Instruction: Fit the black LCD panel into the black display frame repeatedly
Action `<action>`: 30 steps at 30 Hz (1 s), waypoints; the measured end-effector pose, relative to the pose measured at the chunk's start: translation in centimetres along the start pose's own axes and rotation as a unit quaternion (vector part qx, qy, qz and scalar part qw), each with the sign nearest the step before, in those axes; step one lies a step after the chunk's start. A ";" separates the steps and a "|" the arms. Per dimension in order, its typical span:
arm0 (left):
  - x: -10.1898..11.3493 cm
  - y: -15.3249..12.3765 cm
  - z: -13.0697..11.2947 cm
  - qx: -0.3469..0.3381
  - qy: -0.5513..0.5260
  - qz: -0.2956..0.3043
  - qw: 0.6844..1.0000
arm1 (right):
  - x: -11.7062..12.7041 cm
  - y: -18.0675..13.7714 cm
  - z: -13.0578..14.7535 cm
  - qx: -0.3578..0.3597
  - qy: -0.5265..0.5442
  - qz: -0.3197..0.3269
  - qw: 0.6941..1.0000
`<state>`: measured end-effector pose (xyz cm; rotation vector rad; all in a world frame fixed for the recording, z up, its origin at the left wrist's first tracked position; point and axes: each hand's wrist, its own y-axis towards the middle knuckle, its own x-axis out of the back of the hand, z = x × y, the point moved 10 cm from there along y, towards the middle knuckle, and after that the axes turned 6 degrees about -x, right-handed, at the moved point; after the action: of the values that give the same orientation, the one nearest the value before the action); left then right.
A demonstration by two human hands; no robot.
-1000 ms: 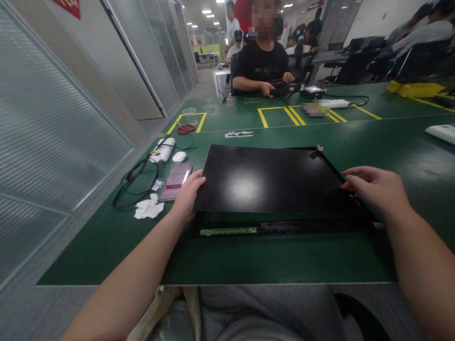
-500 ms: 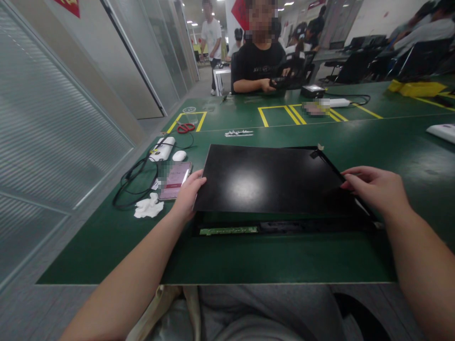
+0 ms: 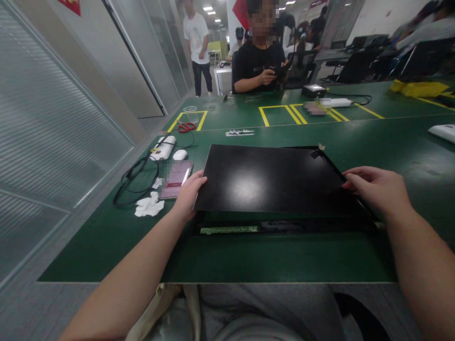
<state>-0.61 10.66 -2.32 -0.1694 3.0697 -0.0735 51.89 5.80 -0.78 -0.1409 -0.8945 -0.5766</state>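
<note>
A flat black display panel [image 3: 256, 180] with a glossy reflection lies tilted over a thin black frame [image 3: 330, 163]. My left hand [image 3: 190, 194] is closed on the panel's left edge, thumb on top and fingers beneath. At the opposite side my right hand [image 3: 373, 187] has thumb and forefinger pinched at the frame's right rim, beside the panel; the exact contact is partly hidden. Along the near side, below the panel, a green circuit strip [image 3: 229, 230] shows in the frame.
Left of the panel are a phone [image 3: 175, 179], a crumpled tissue [image 3: 149, 204], a white mouse-shaped object [image 3: 179, 155], black cables [image 3: 133, 182] and red-handled scissors [image 3: 186, 127]. White strips [image 3: 240, 133] lie behind the panel. Across the green table [image 3: 284, 260] sits a person [image 3: 261, 68].
Both my hands and the panel stay practically still. In the background, a standing person in white has come closer and shifted left. The seated person's hands have moved slightly.
</note>
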 end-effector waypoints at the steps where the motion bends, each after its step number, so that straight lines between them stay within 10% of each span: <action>1: 0.0 0.0 0.0 -0.001 -0.001 0.001 1.000 | 0.0 -0.1 0.0 -0.017 0.002 0.005 1.000; 30: -0.1 -0.2 -1.2 -0.021 0.002 -0.014 1.000 | 0.9 -1.2 0.5 -0.089 0.109 -0.014 0.990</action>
<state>-0.62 10.50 -1.07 -0.2159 3.0745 -0.0093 51.36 4.58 0.11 -0.2230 -0.6333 -0.6850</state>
